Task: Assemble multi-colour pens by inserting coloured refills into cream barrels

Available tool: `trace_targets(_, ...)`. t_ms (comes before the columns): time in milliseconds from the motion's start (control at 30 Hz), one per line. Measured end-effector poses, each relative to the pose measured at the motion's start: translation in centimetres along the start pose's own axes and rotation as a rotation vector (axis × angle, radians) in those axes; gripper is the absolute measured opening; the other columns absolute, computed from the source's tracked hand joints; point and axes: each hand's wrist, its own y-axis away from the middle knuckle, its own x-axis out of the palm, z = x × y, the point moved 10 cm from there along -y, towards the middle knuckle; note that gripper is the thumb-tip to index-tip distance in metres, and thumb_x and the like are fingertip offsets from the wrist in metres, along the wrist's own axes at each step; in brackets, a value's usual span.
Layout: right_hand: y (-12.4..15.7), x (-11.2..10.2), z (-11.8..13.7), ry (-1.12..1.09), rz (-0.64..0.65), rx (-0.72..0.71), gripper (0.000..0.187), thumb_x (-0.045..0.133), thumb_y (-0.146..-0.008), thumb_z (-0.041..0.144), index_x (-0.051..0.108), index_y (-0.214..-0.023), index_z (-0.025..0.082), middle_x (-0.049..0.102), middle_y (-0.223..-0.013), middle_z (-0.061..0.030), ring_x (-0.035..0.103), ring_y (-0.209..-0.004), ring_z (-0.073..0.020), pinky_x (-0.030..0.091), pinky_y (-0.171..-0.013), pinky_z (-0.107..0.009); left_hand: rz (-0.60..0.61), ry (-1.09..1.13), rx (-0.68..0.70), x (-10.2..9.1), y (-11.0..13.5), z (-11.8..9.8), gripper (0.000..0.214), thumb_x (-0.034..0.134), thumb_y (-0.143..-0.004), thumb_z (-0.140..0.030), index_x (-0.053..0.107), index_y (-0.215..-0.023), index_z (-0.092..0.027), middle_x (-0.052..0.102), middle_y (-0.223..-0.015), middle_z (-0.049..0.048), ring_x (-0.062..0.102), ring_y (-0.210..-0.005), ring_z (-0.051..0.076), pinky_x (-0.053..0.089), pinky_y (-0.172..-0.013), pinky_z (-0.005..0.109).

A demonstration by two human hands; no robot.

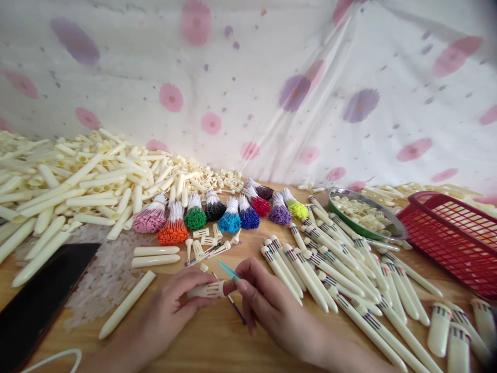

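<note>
My left hand (176,298) is closed around a cream pen barrel part (212,290) with slots near its end. The fingers of my right hand (267,303) pinch a thin, pointed light-blue piece (228,269), whose kind I cannot make out. A right fingertip meets the open end of the barrel part. On the wood below lies a thin refill with a dark blue end (237,312). Just beyond my hands are loose slotted cream caps (208,241) and a few thin refills (212,252). Plain barrels (155,260) lie beside them.
Bundles of coloured refills (173,228) line the back. Empty barrels (97,181) heap up at left, near a black phone (42,305) and translucent pieces (99,280). Multicolour pens (334,259), a bowl of small parts (341,225) and a red basket (450,238) occupy the right.
</note>
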Motion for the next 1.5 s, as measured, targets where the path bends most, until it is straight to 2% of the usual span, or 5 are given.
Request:
trace_targets(333,-0.7,-1.6,0.1,-0.294,-0.166,-0.002,0.036,0.049,-0.084,0.056,0.039,-0.085,0.021,0.063,-0.089,-0.0041,0.057,-0.046,-0.0086,0.031,-0.034,-0.017,-0.113,0.076,-0.211,-1.0,0.2,2.9,0.023,0.067,-0.069,-0.026,0.074,-0.091,-0.028,0.075,-0.095,0.0032,0.068,-0.089,0.024,0.056,-0.077,0.033)
trace_targets(567,3.2,-14.4,0.4,-0.262,-1.074,-0.299,0.03,0.046,-0.083,0.052,0.044,-0.079,0.022,0.051,-0.069,0.0031,0.048,-0.053,-0.01,0.038,-0.047,-0.022,-0.121,0.26,-0.39,-1.0,0.6,5.4,0.029,0.068,-0.07,-0.033,0.068,-0.097,-0.024,0.073,-0.099,0.0035,0.066,-0.092,0.025,0.052,-0.083,0.033)
trace_targets(900,-2.6,-6.8,-1.1,1.315,-0.42,-0.083,0.016,0.053,-0.085,0.025,0.054,-0.072,0.017,0.06,-0.077,-0.0069,0.053,-0.078,-0.0238,0.038,-0.07,-0.034,-0.105,0.412,-0.448,-0.7,0.4,4.6,0.024,0.067,-0.073,-0.037,0.061,-0.09,-0.021,0.068,-0.079,-0.0011,0.061,-0.069,0.015,0.05,-0.06,0.021)
trace_targets(1233,-4.3,-5.9,2.0,1.206,-0.459,-0.158,0.016,0.05,-0.089,0.03,0.052,-0.078,0.018,0.062,-0.074,-0.0032,0.056,-0.069,-0.0175,0.034,-0.059,-0.026,-0.18,0.472,-0.459,-1.6,0.0,3.8,0.029,0.069,-0.067,-0.042,0.061,-0.083,-0.02,0.066,-0.071,-0.0012,0.058,-0.061,0.015,0.05,-0.056,0.023)
trace_targets(1500,-15.1,-1.0,4.9,1.236,-0.195,0.011,0.036,0.029,-0.096,0.043,0.045,-0.112,0.015,0.065,-0.092,-0.0097,0.063,-0.082,-0.0218,0.043,-0.063,-0.029,-0.201,0.467,-0.449,-2.0,0.0,3.9,0.029,0.068,-0.068,-0.043,0.061,-0.084,-0.02,0.066,-0.069,-0.0017,0.058,-0.058,0.014,0.051,-0.056,0.023)
